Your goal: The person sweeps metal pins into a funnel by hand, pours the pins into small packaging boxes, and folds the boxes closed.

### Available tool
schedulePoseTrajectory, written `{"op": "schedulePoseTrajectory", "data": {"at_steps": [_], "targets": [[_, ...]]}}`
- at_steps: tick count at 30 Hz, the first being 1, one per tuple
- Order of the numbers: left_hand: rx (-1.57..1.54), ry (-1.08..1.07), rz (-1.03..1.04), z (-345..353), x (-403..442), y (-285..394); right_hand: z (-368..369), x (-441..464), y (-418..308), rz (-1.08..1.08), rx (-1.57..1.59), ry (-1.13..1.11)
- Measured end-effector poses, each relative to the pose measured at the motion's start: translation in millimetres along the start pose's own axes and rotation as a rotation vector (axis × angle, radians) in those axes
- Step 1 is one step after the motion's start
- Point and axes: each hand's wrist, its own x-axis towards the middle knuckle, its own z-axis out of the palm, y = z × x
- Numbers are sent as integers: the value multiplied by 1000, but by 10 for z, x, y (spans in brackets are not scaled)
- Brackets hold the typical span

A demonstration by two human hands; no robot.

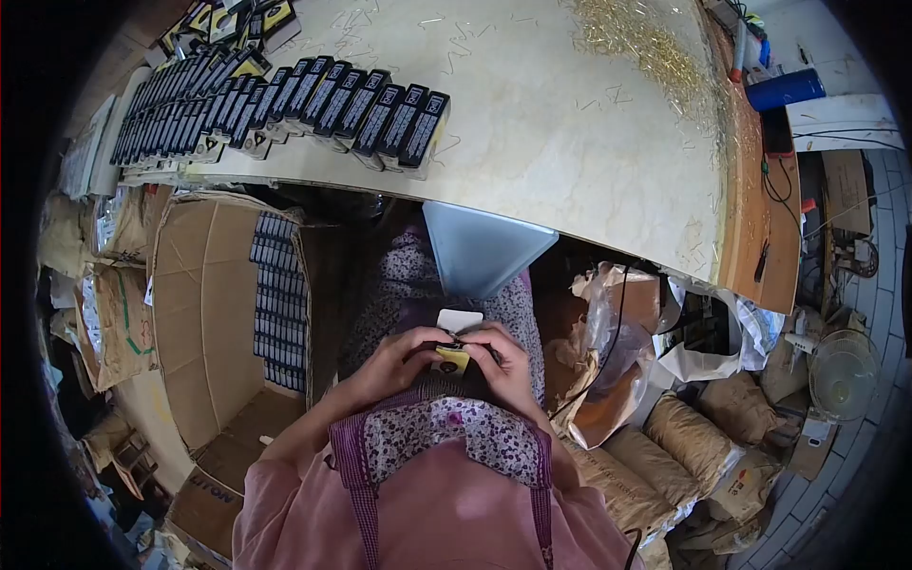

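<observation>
In the head view, a small yellow and black carton (450, 361) is held close to my body with its white flap (461, 320) standing up. My left hand (404, 356) grips the carton from the left, fingers curled at its top. My right hand (504, 363) closes on its right side, with the thumb near the opening. Between my fingertips lies something small and dark that I cannot make out. Just beyond my hands, a blue-grey tray (484, 249) leans against the table edge. Similar black cartons (323, 100) stand in a long row on the table.
Gold-coloured wire pieces (632, 43) lie on the pale tabletop (532, 123). To the left stands a large cardboard box (209, 304) with stacked dark cartons (279, 299) inside. Brown sacks (698, 432) and a fan (844, 375) are at right. A phone (777, 131) lies near the table edge.
</observation>
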Motion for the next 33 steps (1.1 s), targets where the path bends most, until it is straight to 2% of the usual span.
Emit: {"op": "schedulePoseTrajectory", "data": {"at_steps": [2, 3, 4, 6, 9, 11, 17, 21, 24, 26, 27, 29, 33], "targets": [[103, 51, 50, 14, 5, 28, 43, 52, -193, 284, 147, 272], [86, 49, 50, 95, 8, 18, -6, 47, -280, 329, 160, 310], [41, 85, 4, 124, -5, -4, -21, 73, -269, 329, 160, 311], [-4, 121, -43, 142, -3, -44, -53, 109, -220, 49, -27, 199], [-51, 100, -55, 123, 13, -29, 19, 114, -188, 194, 133, 280], [67, 62, -13, 87, 43, 67, 55, 138, -154, 325, 344, 351], [101, 63, 118, 75, 79, 65, 35, 152, -161, 467, 667, 344], [106, 64, 75, 68, 81, 89, 30, 136, -132, 435, 662, 329], [72, 44, 45, 56, 67, 98, -19, 94, -90, 354, 543, 256], [-20, 48, -52, 71, 38, 23, -80, 88, -108, 285, 346, 134], [-20, 48, -54, 107, 39, -13, -104, 69, -78, 286, 348, 133], [-155, 180, 41, 184, 52, -58, -132, 26, 1, 223, 222, 52], [-57, 71, 20, 95, 119, 18, -123, 99, -153, 160, 65, 61]]}}
